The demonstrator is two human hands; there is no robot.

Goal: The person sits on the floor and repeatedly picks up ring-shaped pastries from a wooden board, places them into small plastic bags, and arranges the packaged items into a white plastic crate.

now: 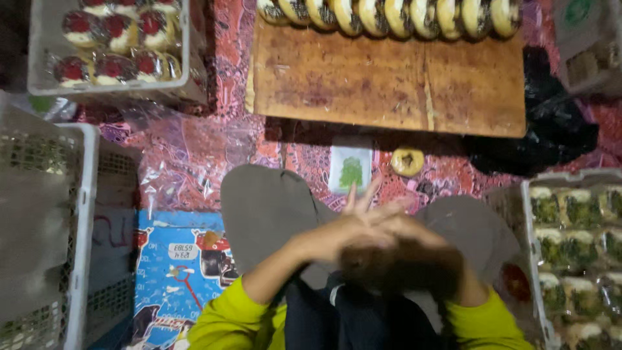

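Note:
My left hand (353, 230) and my right hand (405, 256) meet in front of my lap, one laid against the other and both motion-blurred. A few fingers stick up apart above the joined hands. I see nothing held in the left hand; the right hand is too smeared to read. Nearest to them on the patterned cloth lie a small white packet (350, 168) with a green picture and a single round pastry (407, 161). Beyond those stands a low wooden board (389, 84) with a row of round pastries (389, 16) along its far edge.
A white crate (39, 81) at top left holds wrapped red-topped pastries. Another crate (528, 259) at right holds wrapped green-topped ones. A large grey crate (81, 246) sits at left, beside clear plastic bags (181, 155) and a blue printed mat (175, 272). A black bag (557, 129) lies right of the board.

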